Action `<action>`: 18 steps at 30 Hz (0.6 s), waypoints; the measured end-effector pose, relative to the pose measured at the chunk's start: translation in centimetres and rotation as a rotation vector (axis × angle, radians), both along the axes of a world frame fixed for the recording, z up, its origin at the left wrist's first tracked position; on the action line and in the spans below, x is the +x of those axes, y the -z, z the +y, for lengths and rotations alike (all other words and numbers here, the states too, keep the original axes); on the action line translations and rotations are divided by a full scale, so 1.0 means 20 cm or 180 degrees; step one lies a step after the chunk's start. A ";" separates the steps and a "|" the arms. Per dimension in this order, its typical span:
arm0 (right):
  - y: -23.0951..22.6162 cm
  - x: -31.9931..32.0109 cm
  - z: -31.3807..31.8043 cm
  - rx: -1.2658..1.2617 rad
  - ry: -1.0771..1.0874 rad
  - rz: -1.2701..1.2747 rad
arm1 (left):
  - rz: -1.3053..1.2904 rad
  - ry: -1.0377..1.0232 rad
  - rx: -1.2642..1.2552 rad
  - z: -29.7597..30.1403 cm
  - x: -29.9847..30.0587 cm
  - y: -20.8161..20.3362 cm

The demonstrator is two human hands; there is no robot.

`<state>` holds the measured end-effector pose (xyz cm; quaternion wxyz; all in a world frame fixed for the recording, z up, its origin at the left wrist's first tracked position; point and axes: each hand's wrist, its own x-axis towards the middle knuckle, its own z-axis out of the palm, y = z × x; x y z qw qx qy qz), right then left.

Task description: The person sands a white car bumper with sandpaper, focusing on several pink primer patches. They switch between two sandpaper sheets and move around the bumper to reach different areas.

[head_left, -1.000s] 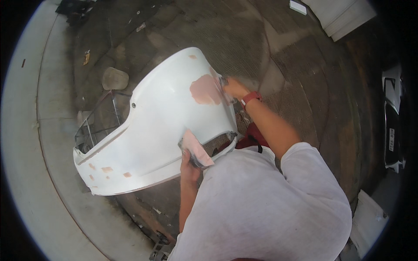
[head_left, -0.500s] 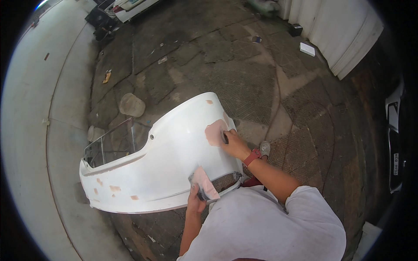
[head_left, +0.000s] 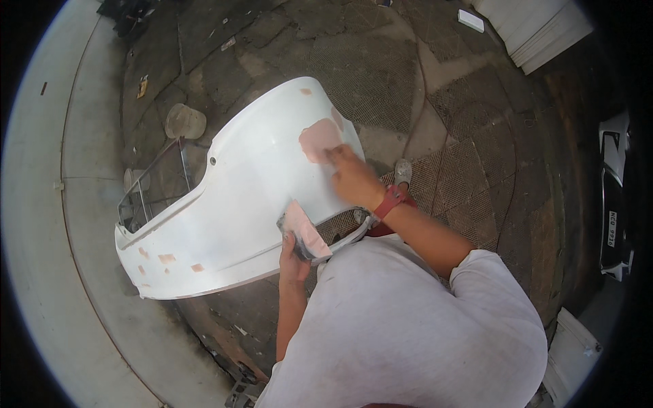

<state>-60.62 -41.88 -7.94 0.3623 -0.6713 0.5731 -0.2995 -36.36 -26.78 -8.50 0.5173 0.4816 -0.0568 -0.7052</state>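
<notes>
A white car bumper (head_left: 255,183) stands before me on a metal frame, dotted with small pinkish spots. On its upper right face spreads a larger patch of pink body filler (head_left: 318,138). My right hand (head_left: 355,180), smeared by motion and wearing a red wristband, is closed at this patch's lower edge. The dark spreader in its fingers is mostly hidden. Nearer my body, my left hand (head_left: 292,257) grips a flat mixing board (head_left: 307,231) coated with pink filler. That board is held tilted over the bumper's lower edge.
A dirty bucket (head_left: 186,122) stands behind the bumper, next to the metal frame (head_left: 143,194). A pale wall (head_left: 88,217) runs along the left. Another bumper (head_left: 614,197) with a plate is at the far right. A white box (head_left: 471,20) lies near the light panels.
The whole view has shifted, so the bumper sits higher and further left. My right hand has moved down across the filler patch. The left hand still holds the board.
</notes>
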 end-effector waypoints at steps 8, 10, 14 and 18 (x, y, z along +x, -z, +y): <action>0.40 -0.31 -0.49 0.1666 0.1106 -0.1281 | 0.0008 0.0203 -0.0168 -0.01 0.04 0.05; 0.40 -0.32 -0.56 0.1718 0.0811 -0.1273 | -0.0004 0.0200 -0.0147 -0.01 0.04 0.05; 0.31 -0.29 -0.59 0.2214 0.0394 -0.1250 | -0.0027 0.0168 -0.0087 0.00 0.03 0.05; 0.33 -0.23 -0.55 0.1939 0.0561 -0.1413 | -0.0030 0.0206 -0.0173 -0.01 0.02 0.04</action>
